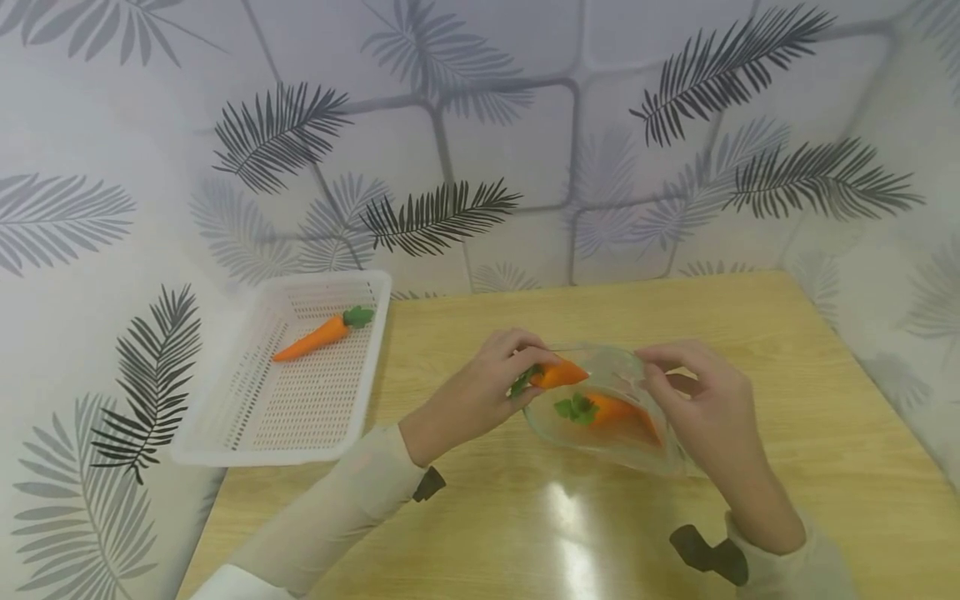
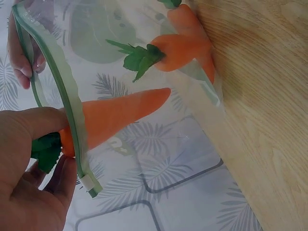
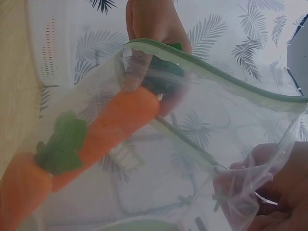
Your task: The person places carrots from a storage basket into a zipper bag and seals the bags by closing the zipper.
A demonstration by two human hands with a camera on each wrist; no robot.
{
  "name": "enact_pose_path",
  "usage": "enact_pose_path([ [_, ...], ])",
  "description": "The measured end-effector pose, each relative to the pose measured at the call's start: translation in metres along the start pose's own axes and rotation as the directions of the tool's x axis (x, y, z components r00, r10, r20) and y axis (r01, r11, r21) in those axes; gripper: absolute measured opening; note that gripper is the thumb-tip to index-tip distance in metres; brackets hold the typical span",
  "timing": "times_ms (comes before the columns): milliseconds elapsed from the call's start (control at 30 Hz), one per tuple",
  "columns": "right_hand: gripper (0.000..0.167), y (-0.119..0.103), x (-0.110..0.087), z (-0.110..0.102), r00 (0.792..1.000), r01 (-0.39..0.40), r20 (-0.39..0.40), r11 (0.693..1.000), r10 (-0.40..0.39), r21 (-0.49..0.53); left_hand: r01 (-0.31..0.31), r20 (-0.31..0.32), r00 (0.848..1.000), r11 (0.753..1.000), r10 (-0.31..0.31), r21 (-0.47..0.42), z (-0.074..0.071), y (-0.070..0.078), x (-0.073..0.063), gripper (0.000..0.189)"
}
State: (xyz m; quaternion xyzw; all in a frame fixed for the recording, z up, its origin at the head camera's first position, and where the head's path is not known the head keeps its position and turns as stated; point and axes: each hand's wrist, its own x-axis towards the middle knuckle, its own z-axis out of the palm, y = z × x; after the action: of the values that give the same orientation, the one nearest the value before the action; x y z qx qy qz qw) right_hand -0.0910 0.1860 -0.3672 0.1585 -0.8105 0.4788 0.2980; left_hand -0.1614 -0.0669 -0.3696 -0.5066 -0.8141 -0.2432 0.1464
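Gripping a carrot (image 1: 558,373) in the left hand (image 1: 487,375), pinched close to its leafy top, right at the mouth of the bag (image 1: 555,437). Angled through that mouth: tip inside the bag, leaves outside the green rim. Pinching clear film with the right hand (image 1: 705,396), across the bag's mouth from the carrot, thumb and fingertips curled onto the edge. Standing apart at the bag's mouth: both green edges, with a white tab (image 2: 88,182) at one end of the strip. Showing through the film inside the bag: a second carrot (image 2: 178,53), leaves turned toward the mouth, overlapping a third carrot (image 2: 185,21). Sitting on the bench (image 1: 795,375), left of the bag and well apart from it: a white basket (image 1: 262,456). Lying in there: a fourth carrot (image 1: 313,339), leafy end on the side nearer the bag. Shining off the bench on the near side of the bag: glare (image 1: 566,529). Rising beyond the bag: a leaf-print backdrop (image 1: 517,150). Wearing pale sleeves (image 1: 330,508), with dark straps (image 1: 708,554) near both wrists, just short of the bag.
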Motion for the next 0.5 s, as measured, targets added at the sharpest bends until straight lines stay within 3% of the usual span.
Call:
enact_pose_path([
  [333,0.02,0.001,0.0001,0.0006,1.0,-0.004,0.002,1.0,0.004,-0.001,0.017,0.016,1.0,0.998,-0.016,-0.062,0.0015,-0.0013,-0.0025,0.044],
  [500,0.021,0.0003,-0.0002,-0.0006,1.0,-0.005,0.001,1.0,0.005,0.008,0.024,-0.012,1.0,0.996,-0.026,-0.083,0.0027,-0.0028,-0.0037,0.041],
])
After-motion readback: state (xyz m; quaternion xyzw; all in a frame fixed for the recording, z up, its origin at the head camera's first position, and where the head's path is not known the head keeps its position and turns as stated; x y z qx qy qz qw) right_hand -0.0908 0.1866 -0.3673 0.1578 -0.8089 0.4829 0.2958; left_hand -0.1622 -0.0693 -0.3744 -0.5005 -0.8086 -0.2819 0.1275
